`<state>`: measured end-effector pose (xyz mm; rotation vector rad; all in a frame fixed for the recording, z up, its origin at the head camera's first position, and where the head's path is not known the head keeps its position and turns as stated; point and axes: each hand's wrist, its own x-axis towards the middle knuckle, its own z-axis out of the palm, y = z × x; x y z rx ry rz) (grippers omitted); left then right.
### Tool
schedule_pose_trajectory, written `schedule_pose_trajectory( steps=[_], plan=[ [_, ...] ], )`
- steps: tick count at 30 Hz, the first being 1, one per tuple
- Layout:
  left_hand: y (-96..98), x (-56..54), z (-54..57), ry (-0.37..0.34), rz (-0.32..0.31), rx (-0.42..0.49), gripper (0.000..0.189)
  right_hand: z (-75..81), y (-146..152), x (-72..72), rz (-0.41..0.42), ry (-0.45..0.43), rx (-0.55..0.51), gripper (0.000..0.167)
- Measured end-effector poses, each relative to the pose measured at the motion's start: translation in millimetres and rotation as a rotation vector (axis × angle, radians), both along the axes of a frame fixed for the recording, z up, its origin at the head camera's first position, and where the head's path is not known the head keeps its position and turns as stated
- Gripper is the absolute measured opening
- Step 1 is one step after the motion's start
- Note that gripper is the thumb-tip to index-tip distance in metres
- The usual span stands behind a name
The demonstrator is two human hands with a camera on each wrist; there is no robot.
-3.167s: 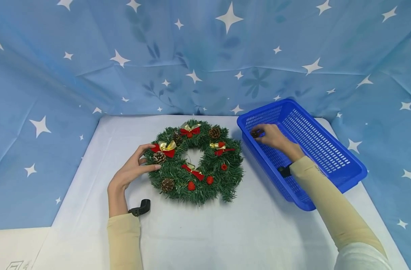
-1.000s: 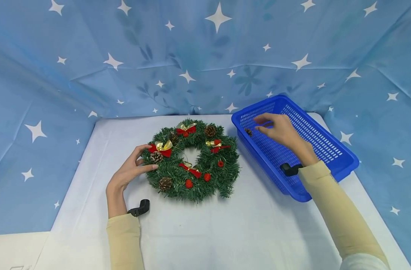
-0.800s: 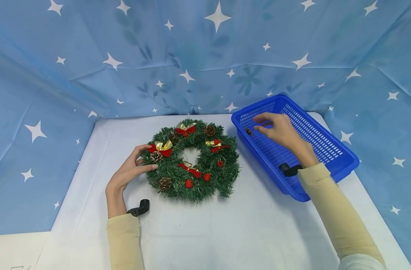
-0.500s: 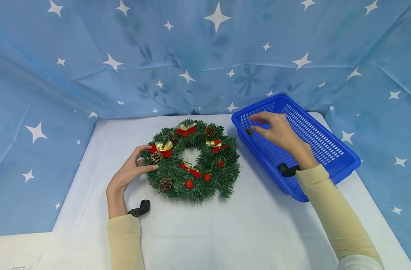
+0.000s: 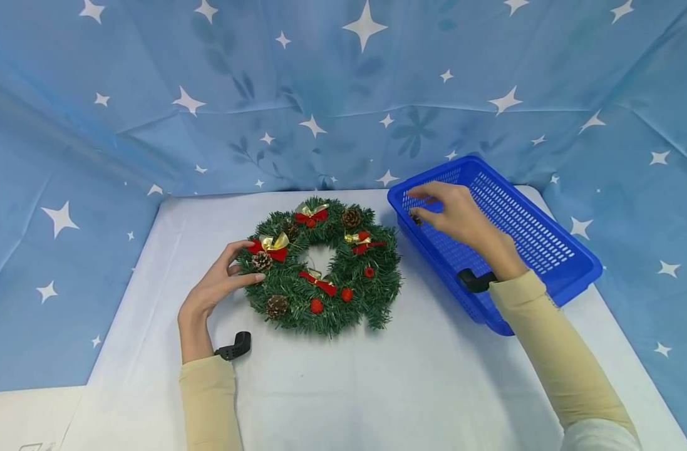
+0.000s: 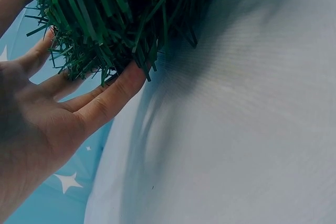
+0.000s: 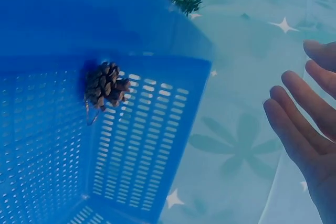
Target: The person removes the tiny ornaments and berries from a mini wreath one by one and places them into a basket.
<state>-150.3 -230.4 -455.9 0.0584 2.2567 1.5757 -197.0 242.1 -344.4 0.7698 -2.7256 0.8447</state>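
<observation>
A green Christmas wreath (image 5: 320,319) lies on the table, decorated with red and gold bows, pine cones and red berries. My left hand (image 5: 216,285) holds its left edge, the thumb and index finger spread over the side; the left wrist view shows fingers (image 6: 113,98) against the underside of the greenery. Over the blue basket (image 5: 568,282), my right hand (image 5: 461,216) hovers with nothing between its fingers. A brown pine cone (image 7: 106,85) with a small loop sits in the basket by its wall, just below the right fingertips in the head view.
A white cloth (image 5: 343,388) covers the table. Blue star-patterned fabric (image 5: 343,75) closes off the back and sides. The slotted basket stands at the back right, beside the wreath, its raised walls around the pine cone.
The right hand held the pine cone about three seconds ago and has let go of it in the basket. Since then it has drifted slightly left over the cone. The left hand stays put.
</observation>
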Motion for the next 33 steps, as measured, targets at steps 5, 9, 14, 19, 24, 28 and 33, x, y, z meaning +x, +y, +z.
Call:
schedule_pose_trajectory(
  steps=[5,9,14,19,24,28,33],
  plan=[
    [0.6,-1.1,1.7,0.001,-0.001,0.002,0.084,1.7,-6.0,2.8,0.023,0.024,0.010,0.032],
    [1.0,-1.4,2.1,0.003,-0.003,0.007,0.084,0.6,-10.9,5.2,0.059,0.052,0.011,0.033],
    [0.8,-0.5,1.7,0.002,-0.002,0.007,0.085,0.3,-18.4,10.0,0.083,0.075,0.009,0.035],
    [-0.3,0.3,1.5,0.000,-0.002,-0.003,0.085,1.4,-24.9,17.7,0.087,0.087,-0.002,0.038],
    [-0.2,-0.2,1.8,0.001,-0.002,-0.004,0.085,-2.3,-29.0,24.9,0.095,0.105,-0.024,0.040],
    [0.1,-0.3,1.4,-0.001,-0.004,-0.002,0.085,-7.0,-33.1,29.4,0.104,0.128,-0.043,0.040],
    [0.1,-0.1,0.6,-0.007,-0.003,0.001,0.086,-11.8,-39.5,34.4,0.117,0.135,-0.080,0.040]
  ],
)
